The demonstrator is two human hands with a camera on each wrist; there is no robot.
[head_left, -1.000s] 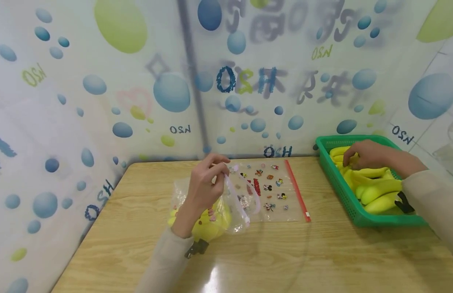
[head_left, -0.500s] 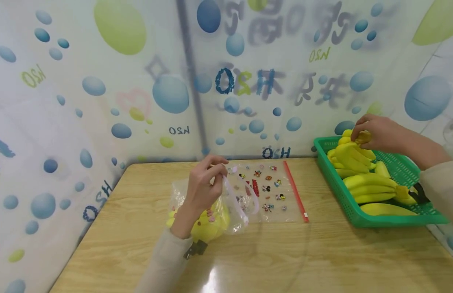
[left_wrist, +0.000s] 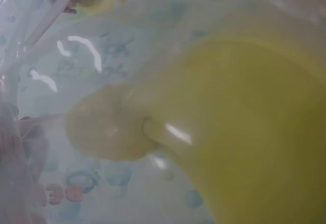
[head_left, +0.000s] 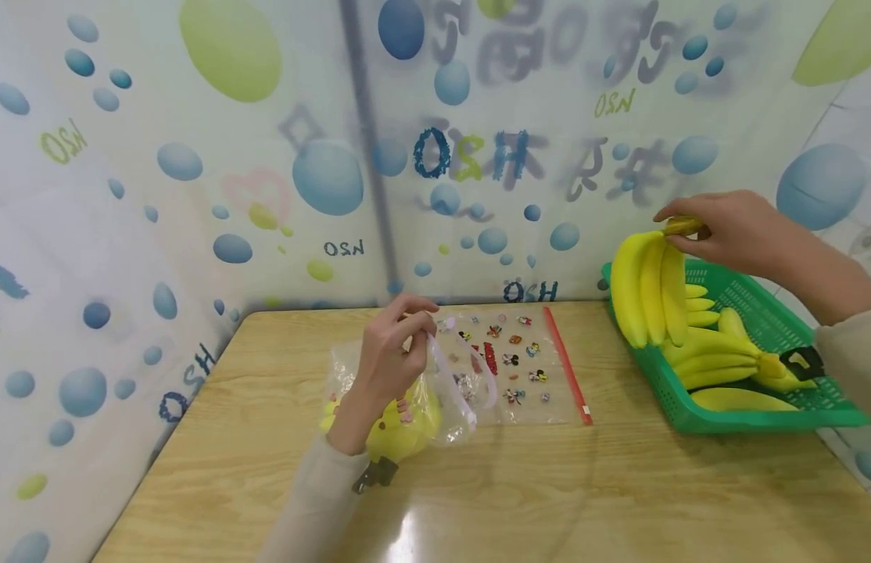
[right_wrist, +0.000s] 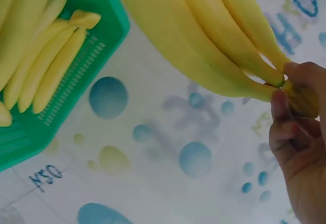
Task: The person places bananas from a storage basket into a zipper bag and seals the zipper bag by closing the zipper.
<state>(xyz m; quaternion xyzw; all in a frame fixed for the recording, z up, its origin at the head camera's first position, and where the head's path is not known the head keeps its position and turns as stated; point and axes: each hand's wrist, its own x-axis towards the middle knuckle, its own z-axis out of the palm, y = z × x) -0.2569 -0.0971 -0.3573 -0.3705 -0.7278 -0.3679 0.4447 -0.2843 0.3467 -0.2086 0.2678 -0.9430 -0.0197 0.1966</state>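
Observation:
My left hand point(head_left: 396, 348) pinches the mouth of a clear zip bag point(head_left: 453, 430) by its lilac strip, keeping that edge raised above the table. Inside the bag lies a rounded yellow thing point(head_left: 417, 430), partly behind the wrist; the left wrist view shows it large through the shiny plastic. At the right, my right hand point(head_left: 741, 231) grips a bunch of bananas point(head_left: 650, 293) by its brown stem, thumb and fingers round it in the right wrist view. The bunch hangs in front of the left wall of a green basket point(head_left: 678, 407).
More bananas point(head_left: 713, 356) lie in the basket, some in bunches. A second clear bag point(head_left: 530, 407), printed with cartoon figures and closed off by a red strip, lies flat behind the first one. The wooden table point(head_left: 534, 500) runs up to a patterned wall curtain point(head_left: 267, 156).
My right hand has lifted the banana bunch by its stem out of the basket, up and toward the left rim. The left hand and its bag have stayed in place.

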